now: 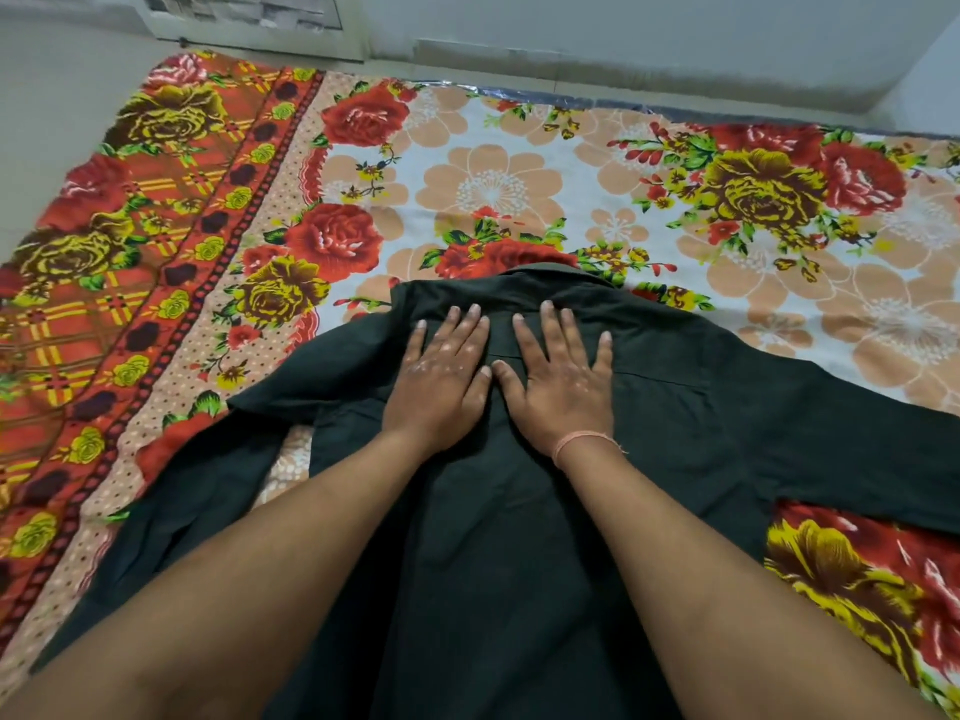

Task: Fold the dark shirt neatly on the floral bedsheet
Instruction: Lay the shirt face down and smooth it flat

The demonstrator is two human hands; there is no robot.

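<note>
The dark shirt (691, 423) lies spread flat on the floral bedsheet (493, 184), collar at the far end. One sleeve runs out to the right; the left sleeve is bent back toward me. My left hand (441, 376) and my right hand (558, 376) rest palm down, side by side, on the shirt just below the collar. Fingers of both are spread and hold nothing. A pink thread band circles my right wrist.
The bedsheet covers a mattress on the floor, its red plaid border (119, 262) at the left. A pale wall (623, 39) runs behind it, and bare floor (47, 96) lies at the far left.
</note>
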